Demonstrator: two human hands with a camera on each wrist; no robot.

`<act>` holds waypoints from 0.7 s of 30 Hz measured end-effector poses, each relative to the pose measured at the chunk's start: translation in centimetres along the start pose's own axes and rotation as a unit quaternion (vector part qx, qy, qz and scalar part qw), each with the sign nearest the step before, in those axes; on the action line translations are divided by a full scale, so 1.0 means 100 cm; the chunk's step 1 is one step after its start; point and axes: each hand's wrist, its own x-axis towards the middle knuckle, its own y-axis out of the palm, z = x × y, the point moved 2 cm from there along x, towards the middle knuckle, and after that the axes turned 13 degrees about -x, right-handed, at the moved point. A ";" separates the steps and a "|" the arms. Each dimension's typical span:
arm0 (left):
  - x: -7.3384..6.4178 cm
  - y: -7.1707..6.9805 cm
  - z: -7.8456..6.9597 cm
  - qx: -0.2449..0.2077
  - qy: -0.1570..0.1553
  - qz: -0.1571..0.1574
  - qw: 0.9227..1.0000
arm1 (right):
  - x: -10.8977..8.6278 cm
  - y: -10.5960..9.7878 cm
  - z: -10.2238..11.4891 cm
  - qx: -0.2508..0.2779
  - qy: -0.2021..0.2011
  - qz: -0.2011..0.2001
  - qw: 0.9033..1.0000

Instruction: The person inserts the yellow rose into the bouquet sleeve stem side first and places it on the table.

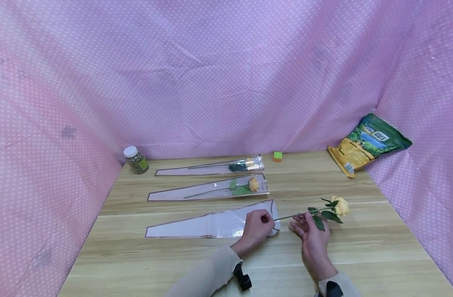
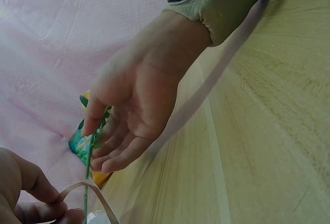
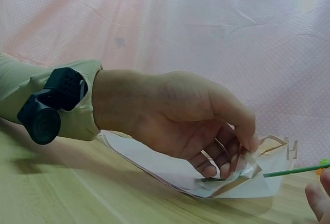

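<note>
My left hand pinches the rim of the nearest flower sleeve, a clear tapered one with a dark border. Seen from the right wrist, that sleeve's mouth is lifted and gapes. In my right hand a yellow rose is held by its green stem, just below the leaves. Its bloom points right, while the lower stem enters the sleeve's mouth. The left wrist view shows thumb and fingers of the right hand around the stem.
Behind lie two more sleeves, each with a yellow rose inside. A lidded jar stands at the back left. Small green and orange blocks sit at the back. A green and yellow bag leans against the pink curtain.
</note>
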 end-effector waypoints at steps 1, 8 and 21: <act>0.000 0.000 0.000 0.001 -0.004 0.001 1.000 | 0.000 0.000 0.000 0.001 -0.002 -0.003 1.000; 0.001 0.000 0.000 0.004 -0.001 0.001 1.000 | 0.002 -0.003 0.005 0.015 0.012 -0.018 1.000; 0.000 0.000 -0.001 -0.001 0.006 0.001 1.000 | 0.006 -0.012 0.011 0.037 0.006 -0.028 0.999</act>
